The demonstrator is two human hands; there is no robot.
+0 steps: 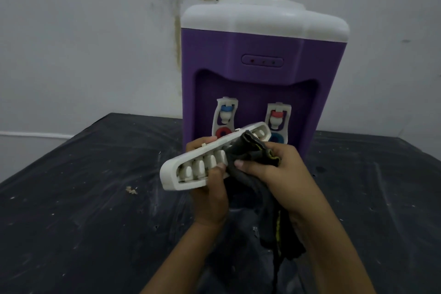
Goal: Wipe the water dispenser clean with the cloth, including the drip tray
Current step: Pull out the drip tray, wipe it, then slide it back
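Gripped the drip tray (191,167) in the left hand (210,196), up before the water dispenser (250,50); pinched the cloth (253,150) against it in the right hand (272,174). Seemed light, stiff plastic, best held across its long edges.

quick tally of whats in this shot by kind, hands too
dispenser: 1
taps: 2, blue-capped tap, red-capped tap
drip tray: 1
cloth: 1
table: 1
hands: 2, left hand, right hand
total: 8

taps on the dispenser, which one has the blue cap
The left tap, blue cap over a red lever; the right tap has a red cap.
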